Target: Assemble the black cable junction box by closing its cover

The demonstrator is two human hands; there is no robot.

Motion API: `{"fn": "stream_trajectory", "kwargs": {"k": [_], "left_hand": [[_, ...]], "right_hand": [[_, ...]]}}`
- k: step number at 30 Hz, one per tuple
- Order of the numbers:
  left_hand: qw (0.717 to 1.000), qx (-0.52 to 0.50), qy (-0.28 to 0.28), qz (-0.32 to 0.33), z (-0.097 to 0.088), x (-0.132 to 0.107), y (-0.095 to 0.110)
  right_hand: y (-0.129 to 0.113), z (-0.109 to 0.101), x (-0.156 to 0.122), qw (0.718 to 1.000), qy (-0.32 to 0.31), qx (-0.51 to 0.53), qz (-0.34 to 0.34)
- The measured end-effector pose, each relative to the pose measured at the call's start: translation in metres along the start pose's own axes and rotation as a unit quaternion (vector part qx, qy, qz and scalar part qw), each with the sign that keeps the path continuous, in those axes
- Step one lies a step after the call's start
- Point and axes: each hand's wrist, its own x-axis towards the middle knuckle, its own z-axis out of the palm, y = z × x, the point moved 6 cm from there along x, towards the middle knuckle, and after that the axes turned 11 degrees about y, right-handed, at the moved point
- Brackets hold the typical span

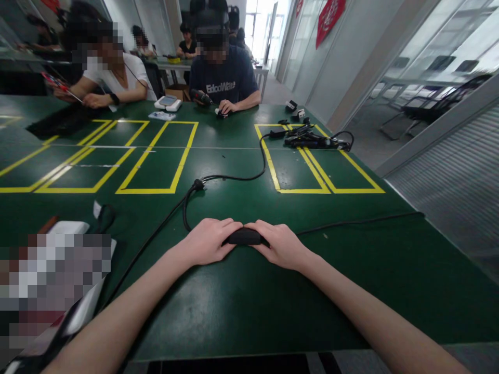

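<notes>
A black oblong power adapter [244, 237] lies on the green table [241, 306] straight ahead of me. My left hand [208, 241] curls over its left end and my right hand [279, 244] curls over its right end, so both grip it. A black cable [234, 178] runs from the adapter area in a loop to a plug [198, 184] and on toward the far right. Another thin black cable [358, 222] trails off to the right from under my right hand.
Yellow tape rectangles [156, 156] mark the table's far half. A pile of black adapters and cables [312, 138] sits at the far right. Two people sit across the table, working with small devices. A white and black object [74, 228] lies at my near left.
</notes>
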Motion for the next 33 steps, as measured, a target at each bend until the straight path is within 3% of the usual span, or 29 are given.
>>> {"fn": "stream_trajectory", "kwargs": {"k": [7, 13, 19, 23, 26, 28, 33], "left_hand": [[1.0, -0.003, -0.005, 0.002, -0.003, 0.0, 0.008], [0.997, 0.009, 0.066, 0.05, -0.009, 0.0, 0.011], [0.996, 0.018, 0.062, 0.053, -0.01, -0.002, 0.012], [0.995, 0.01, 0.089, 0.037, -0.012, -0.002, 0.011], [0.993, 0.026, 0.106, 0.046, -0.012, -0.002, 0.012], [0.991, 0.038, 0.107, 0.067, -0.01, -0.002, 0.016], [0.988, 0.052, 0.103, 0.102, -0.004, -0.004, 0.025]], "right_hand": [[-0.005, -0.008, -0.003, 1.0, 0.005, 0.006, -0.026], [-0.005, -0.009, -0.005, 1.0, 0.021, -0.006, -0.02], [-0.007, -0.012, -0.006, 0.998, 0.031, 0.02, -0.048], [-0.007, -0.015, -0.007, 0.996, 0.056, 0.043, -0.046], [-0.007, -0.017, -0.007, 0.993, 0.062, 0.096, -0.011], [-0.006, -0.018, -0.006, 0.983, 0.035, 0.173, 0.042], [-0.006, -0.014, -0.009, 0.906, -0.099, 0.369, 0.183]]}}
